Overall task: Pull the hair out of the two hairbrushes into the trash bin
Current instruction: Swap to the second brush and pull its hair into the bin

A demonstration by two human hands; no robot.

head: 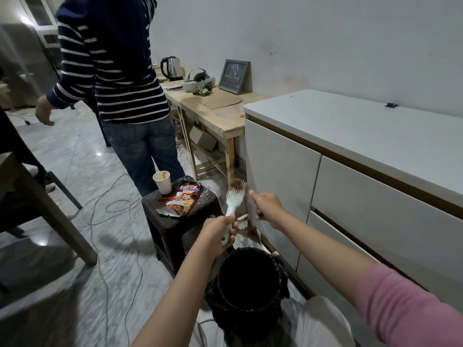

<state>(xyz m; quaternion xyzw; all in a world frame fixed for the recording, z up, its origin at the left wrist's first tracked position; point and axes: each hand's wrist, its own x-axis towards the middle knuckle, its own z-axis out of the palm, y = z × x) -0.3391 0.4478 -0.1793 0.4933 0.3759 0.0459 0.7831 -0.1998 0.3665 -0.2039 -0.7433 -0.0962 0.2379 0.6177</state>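
Left hand (220, 230): fingers curled tight round the handle of the pale green hairbrush (231, 209), thumb on top. Brush held upright and tilted a little away from me, bristle head up, above and just beyond the trash bin (250, 279).

Right hand (266, 206): just beside the brush head, fingers drawn together with the tips toward the bristles. Looks like a pinch, but I cannot tell whether any strands sit between the tips; nothing visible trails from them.

Hair (238, 183): a brownish matted clump lodged in the top of the bristles. The lower rows look mostly bare.

Bin: black liner, mouth open, directly below my forearms on the marble floor. Second hairbrush not in view.

Judgement on the step: I am at the pull on the first brush. To do it well, keep the handle grip firm so the head does not twist, get the fingertips down near the bristle roots under the mat, and lift along the bristles rather than across them, so the clump comes off in one piece. The brush head sits beyond the bin's far rim, so loose strands could fall on the floor; better to bring the brush back over the opening before tugging.

Surroundings: a dark wicker stool (180, 209) beside the bin carries a paper cup (162, 182) and a torn noodle packet (183, 199). White cabinet (350, 151) to my right. Another person in a striped top (110, 58) stands beyond the stool, back to me.
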